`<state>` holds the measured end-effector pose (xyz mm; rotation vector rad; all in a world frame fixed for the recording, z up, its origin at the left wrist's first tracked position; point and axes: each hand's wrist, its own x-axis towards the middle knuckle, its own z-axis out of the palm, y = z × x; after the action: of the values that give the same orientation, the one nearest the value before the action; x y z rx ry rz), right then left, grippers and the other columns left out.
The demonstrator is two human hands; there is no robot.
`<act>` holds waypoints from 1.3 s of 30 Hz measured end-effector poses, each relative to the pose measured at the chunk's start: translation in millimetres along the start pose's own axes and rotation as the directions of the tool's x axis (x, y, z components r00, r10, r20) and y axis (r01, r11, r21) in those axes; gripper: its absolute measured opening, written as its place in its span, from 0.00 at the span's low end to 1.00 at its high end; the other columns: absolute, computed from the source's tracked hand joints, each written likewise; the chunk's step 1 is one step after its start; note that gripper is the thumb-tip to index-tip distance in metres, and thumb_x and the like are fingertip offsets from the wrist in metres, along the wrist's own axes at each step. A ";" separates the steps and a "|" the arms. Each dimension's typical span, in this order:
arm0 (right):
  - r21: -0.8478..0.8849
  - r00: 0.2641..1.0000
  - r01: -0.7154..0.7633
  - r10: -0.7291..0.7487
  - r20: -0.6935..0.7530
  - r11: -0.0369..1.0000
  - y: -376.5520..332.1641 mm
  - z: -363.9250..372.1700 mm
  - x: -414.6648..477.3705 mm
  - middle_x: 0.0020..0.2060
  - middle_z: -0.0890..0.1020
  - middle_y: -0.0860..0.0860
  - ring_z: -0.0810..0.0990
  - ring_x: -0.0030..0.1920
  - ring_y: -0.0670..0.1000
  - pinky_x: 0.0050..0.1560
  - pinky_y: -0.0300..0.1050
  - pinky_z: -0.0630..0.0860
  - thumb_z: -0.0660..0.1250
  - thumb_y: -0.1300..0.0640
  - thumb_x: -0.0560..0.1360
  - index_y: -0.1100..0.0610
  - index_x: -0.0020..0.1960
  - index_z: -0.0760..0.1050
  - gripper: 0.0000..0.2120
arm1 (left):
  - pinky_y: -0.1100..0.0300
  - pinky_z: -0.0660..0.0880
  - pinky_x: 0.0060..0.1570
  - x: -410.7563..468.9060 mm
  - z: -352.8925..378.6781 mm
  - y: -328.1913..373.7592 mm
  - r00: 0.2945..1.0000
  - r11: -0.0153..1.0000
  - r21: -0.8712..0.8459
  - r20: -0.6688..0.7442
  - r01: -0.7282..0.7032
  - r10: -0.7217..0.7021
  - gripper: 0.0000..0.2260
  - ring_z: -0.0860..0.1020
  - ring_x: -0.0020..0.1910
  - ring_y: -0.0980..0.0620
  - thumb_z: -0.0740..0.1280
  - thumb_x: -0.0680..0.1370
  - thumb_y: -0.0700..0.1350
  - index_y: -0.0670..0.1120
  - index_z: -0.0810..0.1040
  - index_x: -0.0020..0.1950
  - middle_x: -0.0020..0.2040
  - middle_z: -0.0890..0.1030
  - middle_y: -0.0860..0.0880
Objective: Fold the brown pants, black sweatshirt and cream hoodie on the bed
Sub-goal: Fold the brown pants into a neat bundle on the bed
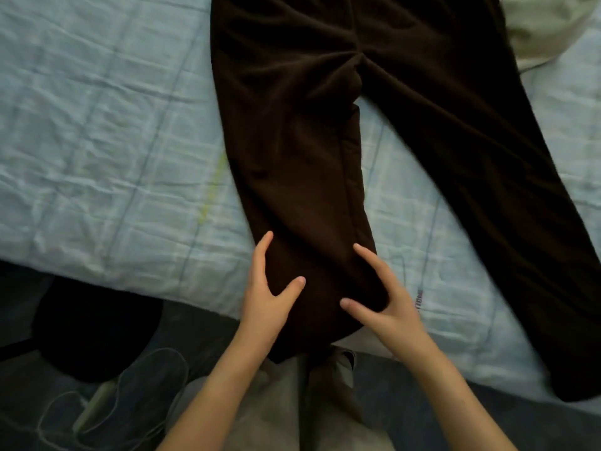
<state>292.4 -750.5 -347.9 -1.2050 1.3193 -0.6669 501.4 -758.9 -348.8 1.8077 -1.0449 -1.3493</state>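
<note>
1. Fingers (262,252) of left hand (268,297) and right hand (390,304), straight and spread, press the brown pants (292,141) at the bed's (97,125) near edge, gripping nothing.
2. Likely smoothing; next, fold right leg over left.

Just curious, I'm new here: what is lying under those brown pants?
The brown pants lie spread on a pale blue quilt, seen beside them and between the legs. At top right a cream garment meets their edge; whether it runs underneath is covered.
</note>
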 end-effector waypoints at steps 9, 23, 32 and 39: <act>-0.065 0.997 -0.072 0.074 0.036 0.995 -12.9 -55.2 -52.9 0.62 0.78 0.33 0.76 0.64 0.37 0.65 0.37 0.74 0.78 0.54 0.71 0.36 0.68 0.73 0.29 | 0.64 0.70 0.65 -68.5 5.2 2.7 0.969 0.950 -0.312 0.233 -0.003 0.080 0.37 0.70 0.70 0.61 0.73 0.71 0.33 0.54 0.64 0.75 0.72 0.69 0.58; -0.533 0.961 -0.139 -0.016 -0.276 0.835 47.6 -21.1 -84.8 0.54 0.70 0.46 0.75 0.53 0.50 0.54 0.48 0.77 0.70 0.54 0.76 0.47 0.70 0.71 0.23 | 0.63 0.71 0.66 -88.8 36.7 -43.2 0.999 0.978 -0.210 0.054 0.008 0.003 0.35 0.72 0.67 0.60 0.68 0.76 0.31 0.57 0.58 0.75 0.70 0.70 0.53; -0.307 0.980 0.056 -0.112 -0.167 0.950 -14.0 52.4 -27.2 0.52 0.74 0.45 0.77 0.46 0.42 0.48 0.34 0.73 0.68 0.58 0.78 0.49 0.68 0.74 0.19 | 0.49 0.73 0.63 -38.6 -12.8 -29.2 0.993 0.972 -0.203 0.022 0.115 -0.113 0.26 0.75 0.59 0.49 0.61 0.81 0.36 0.54 0.60 0.76 0.66 0.72 0.38; -0.173 0.986 0.082 -0.105 -0.128 0.981 -23.6 92.8 25.3 0.50 0.77 0.44 0.79 0.46 0.42 0.46 0.31 0.74 0.70 0.59 0.76 0.46 0.66 0.75 0.20 | 0.46 0.74 0.63 61.2 -61.7 4.6 0.995 0.990 0.108 0.035 -0.092 0.089 0.23 0.78 0.54 0.44 0.63 0.80 0.36 0.54 0.68 0.72 0.64 0.73 0.42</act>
<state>391.2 -755.3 -350.8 -1.3845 1.4627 -0.7280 569.3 -812.8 -356.1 1.8003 -1.2236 -1.2915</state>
